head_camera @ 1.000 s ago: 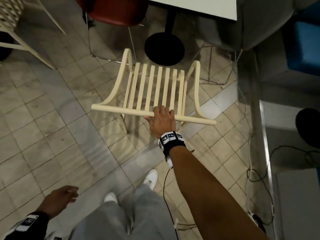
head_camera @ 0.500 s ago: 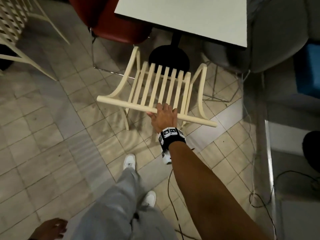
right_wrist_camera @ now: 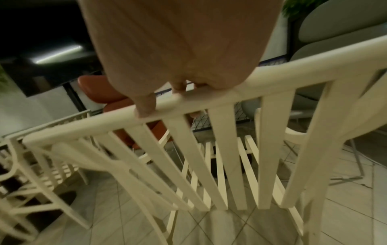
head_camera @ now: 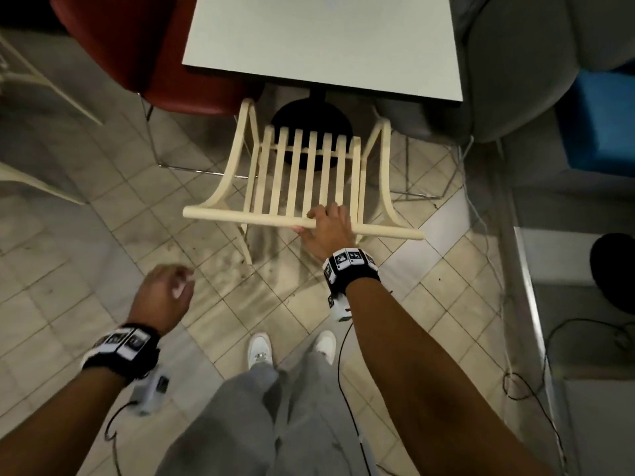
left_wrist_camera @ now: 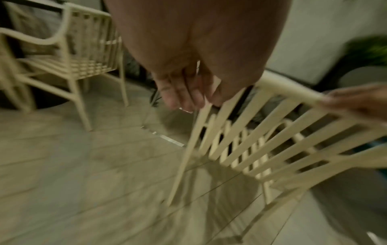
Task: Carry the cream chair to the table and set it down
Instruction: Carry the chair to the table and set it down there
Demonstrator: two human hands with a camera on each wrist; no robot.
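The cream slatted chair (head_camera: 295, 173) faces the white table (head_camera: 323, 42), its front under the table's near edge. My right hand (head_camera: 326, 223) grips the chair's top rail right of centre, fingers curled over it; the right wrist view shows the same hand (right_wrist_camera: 165, 97) with its thumb on the rail of the chair (right_wrist_camera: 230, 132). Whether the chair's legs touch the floor I cannot tell. My left hand (head_camera: 171, 286) hangs free to the lower left of the chair, fingers loosely curled, holding nothing. In the blurred left wrist view that hand (left_wrist_camera: 184, 96) is just short of the chair (left_wrist_camera: 272, 140).
A red chair (head_camera: 137, 53) stands left of the table and a grey chair (head_camera: 522, 63) right of it. The table's black round base (head_camera: 311, 118) lies under the cream chair's front. More cream chairs (left_wrist_camera: 62, 54) stand to the left. Cables (head_camera: 515, 338) trail along the floor at right.
I have walked the chair forward to the table; its front now reaches under the table edge. My left hand has swung up from low at my side toward the chair's back.
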